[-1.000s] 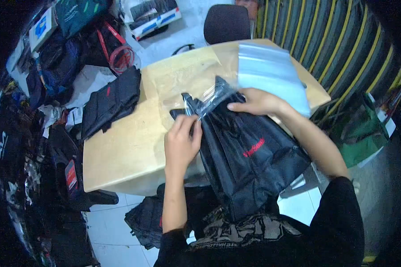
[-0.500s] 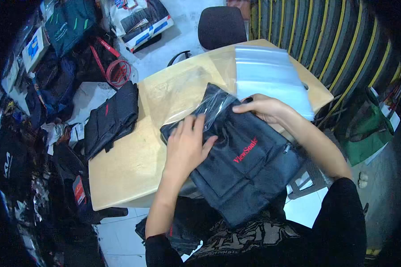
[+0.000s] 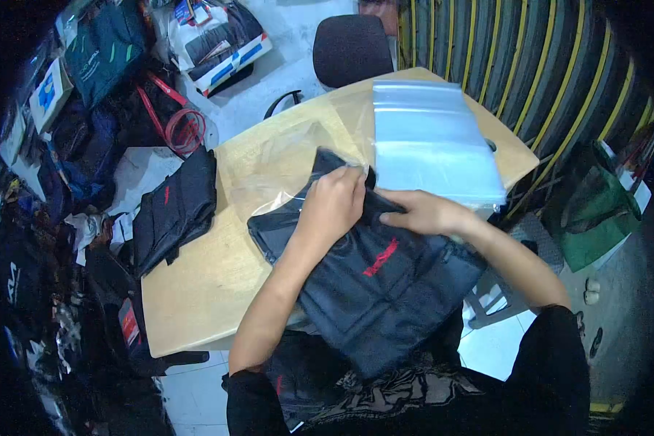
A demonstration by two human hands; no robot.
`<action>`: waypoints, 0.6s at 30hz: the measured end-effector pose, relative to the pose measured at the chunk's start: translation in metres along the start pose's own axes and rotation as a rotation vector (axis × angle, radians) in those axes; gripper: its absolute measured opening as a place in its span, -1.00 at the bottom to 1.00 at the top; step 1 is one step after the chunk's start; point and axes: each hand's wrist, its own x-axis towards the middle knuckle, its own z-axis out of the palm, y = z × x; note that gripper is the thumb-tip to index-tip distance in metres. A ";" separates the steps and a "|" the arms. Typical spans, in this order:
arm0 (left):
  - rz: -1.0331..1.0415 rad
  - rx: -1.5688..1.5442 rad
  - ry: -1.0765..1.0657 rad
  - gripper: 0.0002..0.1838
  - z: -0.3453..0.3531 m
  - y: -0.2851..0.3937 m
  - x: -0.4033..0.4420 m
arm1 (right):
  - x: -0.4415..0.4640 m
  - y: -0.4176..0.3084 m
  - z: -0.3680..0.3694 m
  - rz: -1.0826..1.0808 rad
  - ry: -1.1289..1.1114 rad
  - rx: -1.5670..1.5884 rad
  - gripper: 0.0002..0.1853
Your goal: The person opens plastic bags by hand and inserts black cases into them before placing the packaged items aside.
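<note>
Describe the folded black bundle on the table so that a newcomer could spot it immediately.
Find the pale wooden table and follow it to its left end. There, at the edge, lies a folded black bundle with a small red mark. Unlike the black bag with red lettering in the right hand, it lies untouched.

My left hand [image 3: 336,202] presses closed fingers onto the upper end of a black ViewSonic bag [image 3: 392,291], right where a clear plastic sleeve [image 3: 280,174] meets it. My right hand [image 3: 429,212] grips the bag's edge, thumb on top. The bag's far end lies on the light wooden table [image 3: 196,309], its near end reaching past the edge toward my shirt. A stack of clear plastic sleeves [image 3: 432,142] lies just beyond my right hand, and a folded black bag [image 3: 176,211] sits at the table's left side.
</note>
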 end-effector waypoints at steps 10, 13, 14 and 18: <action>0.049 0.123 -0.088 -0.80 0.000 0.010 -0.011 | 0.024 -0.021 0.010 0.147 0.066 0.341 -0.72; -0.024 0.247 -0.054 -0.76 -0.005 0.003 -0.021 | 0.002 -0.033 0.009 0.443 -0.032 1.094 -0.61; -0.051 0.295 -0.034 -0.76 -0.008 0.000 -0.023 | -0.009 -0.027 0.018 0.345 0.068 1.170 -0.57; -0.032 0.285 0.030 -0.76 -0.013 -0.008 -0.028 | -0.095 0.004 0.068 0.161 -0.085 1.804 -0.39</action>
